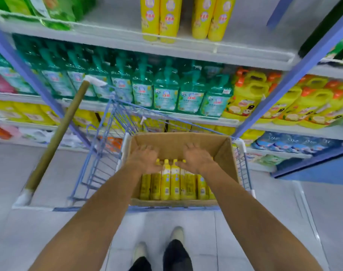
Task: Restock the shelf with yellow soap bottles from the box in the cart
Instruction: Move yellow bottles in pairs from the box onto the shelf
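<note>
My left hand (147, 159) and right hand (197, 157) hover spread, holding nothing, over the tall yellow plastic soap bottles (174, 181) packed in the brown cardboard box (223, 153) in the blue wire cart (112, 114). At twelve o'clock, the white metal shelf (117, 26) carries only four matching bottles (167, 18). Most restocking remains, I judge.

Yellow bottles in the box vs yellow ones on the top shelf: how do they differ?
1. Boxed bottles are packed in one tight row in the cardboard box. Shelf bottles stand in two pairs with a gap between them on the top shelf.
2. Boxed bottles have the left hand and right hand at their cap ends. Nothing touches the shelf bottles.
Shared: slim yellow bodies with pale labels.
</note>
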Available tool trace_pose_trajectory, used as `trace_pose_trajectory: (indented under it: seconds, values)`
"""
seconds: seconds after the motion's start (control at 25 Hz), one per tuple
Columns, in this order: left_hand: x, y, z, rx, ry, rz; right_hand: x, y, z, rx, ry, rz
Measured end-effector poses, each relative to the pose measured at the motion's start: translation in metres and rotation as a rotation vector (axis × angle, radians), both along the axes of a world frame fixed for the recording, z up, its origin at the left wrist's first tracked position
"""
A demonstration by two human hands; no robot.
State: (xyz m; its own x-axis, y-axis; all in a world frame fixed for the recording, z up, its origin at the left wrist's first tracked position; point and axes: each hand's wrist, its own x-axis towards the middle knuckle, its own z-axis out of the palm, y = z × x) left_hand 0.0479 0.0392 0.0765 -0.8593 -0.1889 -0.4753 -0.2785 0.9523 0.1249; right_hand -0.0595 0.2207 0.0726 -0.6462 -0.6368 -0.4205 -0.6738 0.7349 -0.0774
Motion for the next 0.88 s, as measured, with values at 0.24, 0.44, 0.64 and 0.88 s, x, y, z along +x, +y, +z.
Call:
trace_pose_trajectory:
  seconds: [0.24, 0.44, 0.64, 0.88]
  values:
    - [-0.014, 0.01, -0.081, 0.068, -0.128, 0.068, -0.028, 0.03, -0.089, 0.076, -0.117, 0.002]
    - [-0.025, -0.005, -0.159, 0.15, -0.245, 0.149, -0.051, 0.04, -0.155, 0.156, -0.17, -0.065]
    - [-0.051, -0.027, -0.233, 0.242, -0.292, 0.224, -0.075, 0.037, -0.223, 0.125, -0.208, -0.191]
    - [-0.107, -0.031, -0.3, 0.378, -0.146, 0.332, -0.088, 0.029, -0.281, 0.05, -0.236, -0.339]
